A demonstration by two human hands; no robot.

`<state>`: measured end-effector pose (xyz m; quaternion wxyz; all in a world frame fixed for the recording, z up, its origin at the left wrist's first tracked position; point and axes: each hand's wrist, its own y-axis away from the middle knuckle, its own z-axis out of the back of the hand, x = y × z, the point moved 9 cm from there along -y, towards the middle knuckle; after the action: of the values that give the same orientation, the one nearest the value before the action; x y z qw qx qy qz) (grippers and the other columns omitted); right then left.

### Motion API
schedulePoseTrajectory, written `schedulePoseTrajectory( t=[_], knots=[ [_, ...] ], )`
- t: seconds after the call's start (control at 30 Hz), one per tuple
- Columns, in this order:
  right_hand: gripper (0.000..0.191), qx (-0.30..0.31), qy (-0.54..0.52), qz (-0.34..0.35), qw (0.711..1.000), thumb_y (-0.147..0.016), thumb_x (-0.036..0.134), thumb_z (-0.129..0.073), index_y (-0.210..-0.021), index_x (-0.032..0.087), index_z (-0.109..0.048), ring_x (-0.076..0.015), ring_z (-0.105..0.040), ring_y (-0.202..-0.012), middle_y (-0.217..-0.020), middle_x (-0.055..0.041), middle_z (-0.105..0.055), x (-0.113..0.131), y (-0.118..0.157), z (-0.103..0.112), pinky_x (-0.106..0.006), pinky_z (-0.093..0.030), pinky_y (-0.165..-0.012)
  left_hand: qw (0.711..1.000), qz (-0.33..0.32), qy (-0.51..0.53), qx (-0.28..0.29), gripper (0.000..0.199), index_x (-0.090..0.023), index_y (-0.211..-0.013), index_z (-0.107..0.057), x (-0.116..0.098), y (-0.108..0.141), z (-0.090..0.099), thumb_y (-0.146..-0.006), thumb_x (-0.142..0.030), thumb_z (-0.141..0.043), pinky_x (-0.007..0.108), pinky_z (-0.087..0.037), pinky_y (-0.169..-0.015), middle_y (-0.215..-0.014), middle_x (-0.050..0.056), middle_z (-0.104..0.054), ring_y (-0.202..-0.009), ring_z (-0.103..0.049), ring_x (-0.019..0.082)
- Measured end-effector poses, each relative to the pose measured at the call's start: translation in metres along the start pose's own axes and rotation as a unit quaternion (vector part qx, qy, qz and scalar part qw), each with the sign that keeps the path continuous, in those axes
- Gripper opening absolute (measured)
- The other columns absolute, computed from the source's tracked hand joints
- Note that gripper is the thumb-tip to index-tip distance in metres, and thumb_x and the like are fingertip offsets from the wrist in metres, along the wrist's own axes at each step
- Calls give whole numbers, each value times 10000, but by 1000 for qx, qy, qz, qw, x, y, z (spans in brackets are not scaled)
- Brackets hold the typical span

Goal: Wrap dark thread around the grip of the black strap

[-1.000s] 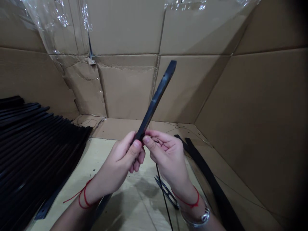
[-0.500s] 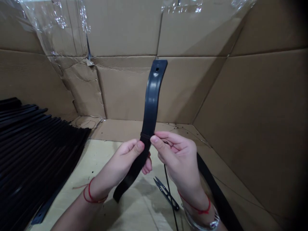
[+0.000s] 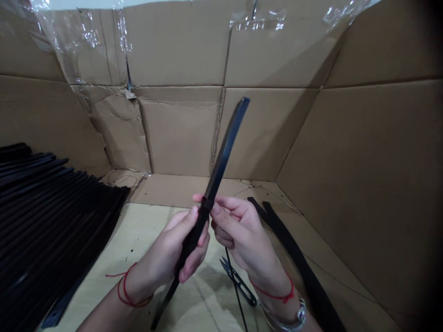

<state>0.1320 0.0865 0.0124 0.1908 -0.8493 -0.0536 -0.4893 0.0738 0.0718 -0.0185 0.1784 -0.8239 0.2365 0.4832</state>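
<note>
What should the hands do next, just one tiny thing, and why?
Maybe the right hand should gently tug the dark band snug: its thumb is right at that band across the black strip, while the left hand grips the strip below.

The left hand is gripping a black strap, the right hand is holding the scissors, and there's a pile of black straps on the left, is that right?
Not quite: in the head view, the right hand isn't holding the scissors; they lie on the tabletop, and that hand touches the black strap. The left hand does grip it, and the pile is on the left.
</note>
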Motion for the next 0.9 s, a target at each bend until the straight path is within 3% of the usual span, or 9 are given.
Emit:
schedulePoseTrajectory(
  t=[0.1,0.17,0.27,0.43,0.6,0.7,0.77,0.83,0.9],
  knots=[
    [215,-40,52,37,997,-824,329,-706,-785,118,-688,-10,-258,-352,-457,62,-431,4,1,3,-131,-173,-317,999,29,-8,41,548,-173,-680,-485,3,1,-5,-914,-613,-257,129,-221,-292,-341,-56,-418,-243,-288,37],
    [274,-82,87,69,990,-840,332,-681,-667,133,-609,-49,-403,-345,-438,46,-468,8,3,5,-143,-297,-316,995,29,-93,-9,576,-159,-734,-522,1,1,4,-893,-654,-275,123,-309,-347,-426,-26,-510,-327,-406,43],
    [318,-71,85,62,992,-881,342,-622,-636,165,-522,-136,-537,-344,-425,31,-510,3,2,-2,-226,-453,-329,975,-31,-189,-109,465,-136,-751,-548,-16,5,16,-894,-565,-444,109,-396,-454,-545,-14,-568,-466,-498,36],
    [330,-46,66,59,995,-889,326,-622,-622,146,-550,-131,-567,-389,-509,1,-561,-2,-1,-3,-219,-456,-355,988,-43,-87,-118,501,-136,-770,-560,-17,4,14,-912,-577,-369,111,-300,-343,-477,-26,-533,-352,-429,35],
    [206,-17,41,87,995,-870,346,-655,-857,145,-698,-25,-259,-368,-473,62,-435,0,-3,1,-140,-180,-322,998,-5,64,17,569,-143,-668,-551,-4,-3,-2,-927,-572,-280,127,-245,-265,-367,-12,-488,-244,-386,62],
    [305,34,19,39,999,-817,383,-708,-1016,151,-715,-27,-194,-389,-483,80,-358,-6,-4,-3,-154,-128,-335,971,69,164,160,627,-161,-588,-525,5,-1,-23,-934,-556,-182,145,-226,-229,-304,-17,-413,-193,-316,72],
    [362,34,30,33,998,-759,405,-756,-1006,142,-728,-24,-200,-390,-503,64,-397,-5,-3,-1,-163,-113,-333,955,119,171,211,662,-172,-534,-488,12,2,-30,-920,-592,-152,160,-239,-226,-282,-24,-366,-180,-282,72],
    [358,-13,54,50,997,-731,394,-778,-974,135,-735,-32,-252,-385,-509,45,-449,0,-4,7,-167,-145,-323,974,138,91,156,683,-166,-568,-500,21,-2,-20,-873,-690,-187,167,-273,-250,-332,-4,-436,-222,-346,78],
    [336,-74,82,60,992,-735,366,-776,-970,129,-734,-59,-350,-404,-524,25,-498,4,-3,16,-173,-229,-325,995,84,-56,16,623,-150,-709,-538,15,-9,6,-821,-732,-347,146,-322,-317,-469,9,-544,-343,-450,72]
  ],
)
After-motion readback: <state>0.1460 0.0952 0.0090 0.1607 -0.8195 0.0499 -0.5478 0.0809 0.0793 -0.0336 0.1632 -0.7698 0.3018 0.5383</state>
